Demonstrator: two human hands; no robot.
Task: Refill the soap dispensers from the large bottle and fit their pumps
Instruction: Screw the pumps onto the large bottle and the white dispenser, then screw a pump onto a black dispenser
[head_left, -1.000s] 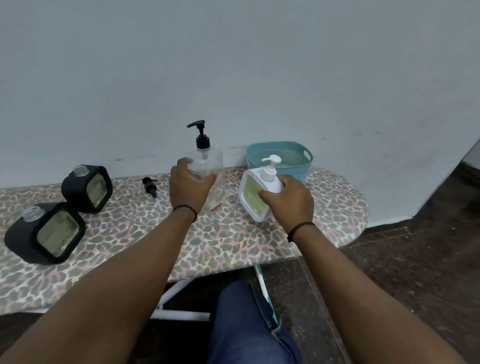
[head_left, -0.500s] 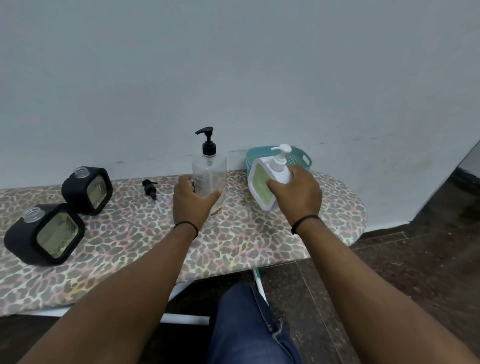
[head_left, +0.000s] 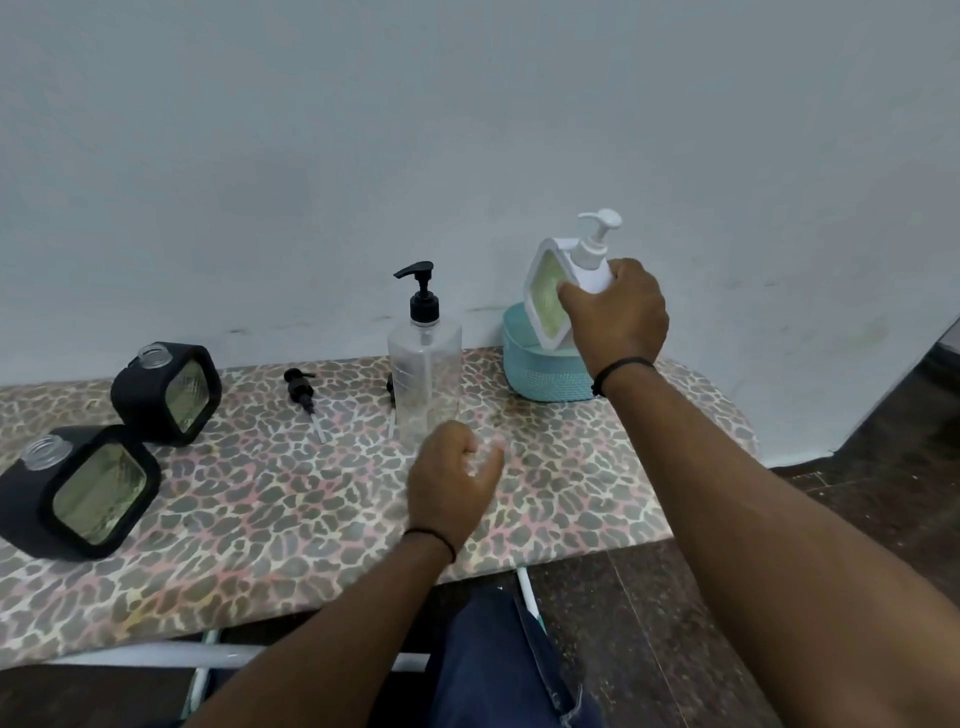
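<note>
My right hand (head_left: 618, 312) grips a white soap dispenser (head_left: 550, 291) with its white pump fitted, holding it tilted in the air over the teal basket (head_left: 540, 369). My left hand (head_left: 449, 478) hovers in front of the clear large bottle (head_left: 423, 369), apart from it, fingers loosely curled and holding nothing. That bottle stands upright with a black pump on top and looks almost empty. Two black dispensers (head_left: 166, 392) (head_left: 78, 488) sit at the left with open necks. A loose black pump (head_left: 302, 395) lies between them and the bottle.
Everything rests on an ironing board with a leopard-print cover (head_left: 291, 519) set against a pale wall. Another small black part (head_left: 390, 385) peeks out behind the clear bottle. The board's right end curves off near the basket; dark floor lies beyond.
My left hand has let go of the clear bottle and pulled back toward me. My right hand has lifted the white dispenser up and right, over the basket.
</note>
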